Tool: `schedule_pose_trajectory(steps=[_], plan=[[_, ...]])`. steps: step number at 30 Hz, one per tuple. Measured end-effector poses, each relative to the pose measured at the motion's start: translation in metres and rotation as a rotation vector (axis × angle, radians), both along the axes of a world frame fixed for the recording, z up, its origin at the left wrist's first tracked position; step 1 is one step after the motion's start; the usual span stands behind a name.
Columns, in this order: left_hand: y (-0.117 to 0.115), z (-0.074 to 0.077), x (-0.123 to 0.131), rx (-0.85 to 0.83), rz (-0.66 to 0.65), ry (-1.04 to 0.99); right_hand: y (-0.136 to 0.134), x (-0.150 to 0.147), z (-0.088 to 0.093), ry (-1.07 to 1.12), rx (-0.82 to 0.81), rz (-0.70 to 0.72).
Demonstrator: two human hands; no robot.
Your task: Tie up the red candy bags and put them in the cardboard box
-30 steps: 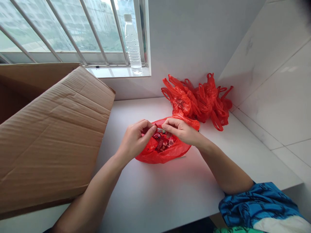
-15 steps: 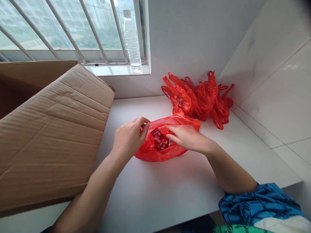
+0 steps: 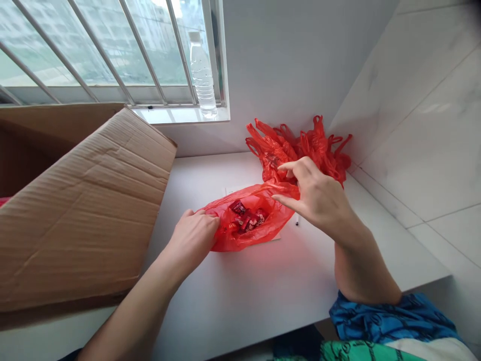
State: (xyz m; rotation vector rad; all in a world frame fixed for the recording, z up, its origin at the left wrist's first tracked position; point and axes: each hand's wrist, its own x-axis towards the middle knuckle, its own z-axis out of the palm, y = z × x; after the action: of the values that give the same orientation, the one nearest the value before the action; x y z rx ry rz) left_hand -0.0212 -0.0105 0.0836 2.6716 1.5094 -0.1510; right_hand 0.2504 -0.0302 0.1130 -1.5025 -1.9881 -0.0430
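A red plastic bag lies in the middle of the white table with its mouth spread wide. Several small dark-red wrapped packets show inside it. My left hand grips the bag's left edge, fingers curled over the film. Above the bag's right end, my right hand is raised, thumb and index finger apart with nothing between them. Behind that hand sits a heap of knotted red plastic bags, partly covered by it.
A large open cardboard box fills the left side. A water bottle stands on the sill of the barred window. Under the bag, a corner of something flat and the dark tip of a pen-like stick peek out. Tiled wall bounds the right.
My right hand has come up out of the bag's mouth and moved right. My left hand has shifted down and left and closed on the bag's edge. The view has tilted slightly.
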Motion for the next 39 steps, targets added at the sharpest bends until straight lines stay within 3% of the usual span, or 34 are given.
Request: schedule_pose_trajectory(steps=[2, 6, 12, 15, 18, 21, 25, 29, 32, 35, 37, 39], plan=[[0.001, 0.004, -0.005, 0.013, -0.007, -0.039, 0.002, 0.003, 0.002, 0.016, -0.041, 0.019], [0.006, 0.019, -0.012, 0.156, 0.086, -0.302, 0.007, 0.016, 0.012, 0.232, -0.115, 0.203], [0.024, 0.043, 0.002, 0.376, 0.203, -1.131, 0.037, 0.014, 0.018, 0.818, -0.058, 0.352], [0.033, 0.054, 0.014, 0.318, 0.230, -1.478, 0.050, -0.002, 0.015, 1.081, -0.026, 0.476], [0.040, 0.063, 0.025, 0.176, 0.204, -1.642, 0.053, -0.021, 0.012, 1.184, -0.035, 0.566], [0.044, 0.070, 0.036, 0.119, 0.150, -1.627, 0.049, -0.036, 0.010, 1.060, -0.085, 0.614], [0.038, 0.070, 0.050, 0.107, 0.019, -1.449, 0.047, -0.055, 0.002, 0.702, -0.034, 0.472], [0.035, 0.051, 0.056, 0.200, -0.110, -1.323, 0.055, -0.064, -0.007, 0.658, 0.102, 0.432], [0.039, 0.029, 0.053, 0.212, -0.101, -1.406, 0.062, -0.062, -0.011, 0.785, 0.032, 0.467], [0.045, 0.013, 0.049, -0.028, -0.084, -1.302, 0.066, -0.059, -0.012, 0.928, -0.092, 0.521], [0.048, 0.008, 0.046, -0.195, -0.068, -1.193, 0.067, -0.057, -0.011, 0.978, -0.123, 0.531], [0.051, 0.006, 0.044, -0.340, -0.047, -1.214, 0.068, -0.053, -0.010, 1.019, -0.142, 0.507]])
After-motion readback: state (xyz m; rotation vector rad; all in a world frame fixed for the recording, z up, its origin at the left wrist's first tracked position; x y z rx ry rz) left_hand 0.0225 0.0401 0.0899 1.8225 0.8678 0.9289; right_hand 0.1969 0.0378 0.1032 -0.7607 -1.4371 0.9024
